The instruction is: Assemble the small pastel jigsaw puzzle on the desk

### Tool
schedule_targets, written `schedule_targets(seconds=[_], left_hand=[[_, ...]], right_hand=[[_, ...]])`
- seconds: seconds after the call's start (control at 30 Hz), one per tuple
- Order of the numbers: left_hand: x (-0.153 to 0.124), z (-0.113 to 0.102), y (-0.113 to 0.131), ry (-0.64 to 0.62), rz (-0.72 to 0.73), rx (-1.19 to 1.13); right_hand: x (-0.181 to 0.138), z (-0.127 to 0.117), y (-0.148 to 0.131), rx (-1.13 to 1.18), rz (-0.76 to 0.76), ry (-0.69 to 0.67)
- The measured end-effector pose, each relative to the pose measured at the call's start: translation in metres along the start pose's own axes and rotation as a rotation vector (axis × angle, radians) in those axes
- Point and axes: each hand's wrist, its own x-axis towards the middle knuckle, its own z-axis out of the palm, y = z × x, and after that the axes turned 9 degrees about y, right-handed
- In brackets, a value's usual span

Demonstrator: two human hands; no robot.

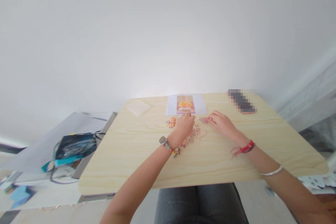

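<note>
Jigsaw puzzle pieces [198, 133] lie in a loose heap on the wooden table [126, 154]. Over the heap's left side is my left hand [184, 126], its fingers curled together; what they hold, if anything, is hidden. My right hand [222, 122] has its fingertips pinched at the edge of a small pink and purple puzzle cluster [203, 120]. Left of my left hand sits a separate group of orange pieces [171, 123]. Behind the pieces, a white sheet [171, 105] carries a printed picture [185, 105] of an orange-yellow figure on pink.
A phone-like dark object [241, 101], partly pixelated, lies at the back right. A pale, flat packet [138, 107] rests at the back left. The white wall [168, 42] borders the table's far edge. Left of the table stands a box holding a dark bag [76, 145].
</note>
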Motion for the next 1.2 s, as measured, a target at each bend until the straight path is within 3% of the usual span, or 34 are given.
schedule_targets(seconds=[0.23,0.37,0.57,0.8,0.93,1.2], left_hand=[[-0.041,-0.008,0.004,-0.004,-0.037,-0.079],[-0.049,-0.006,0.013,-0.006,-0.036,-0.115],[-0.047,-0.001,0.019,0.061,-0.043,-0.191],[-0.047,-0.004,0.022,0.119,-0.014,-0.182],[-0.051,-0.009,0.020,0.112,-0.006,-0.145],[-0.061,-0.015,0.018,0.059,0.039,-0.060]], right_hand=[[-0.021,-0.002,-0.023,0.103,-0.183,-0.137],[-0.025,0.004,-0.025,0.072,-0.192,-0.128],[-0.021,0.000,-0.028,0.252,-0.019,-0.031],[-0.017,-0.004,-0.033,0.602,0.212,-0.206],[-0.017,-0.001,-0.035,0.810,0.331,-0.203],[-0.019,-0.007,-0.048,0.832,0.406,-0.137]])
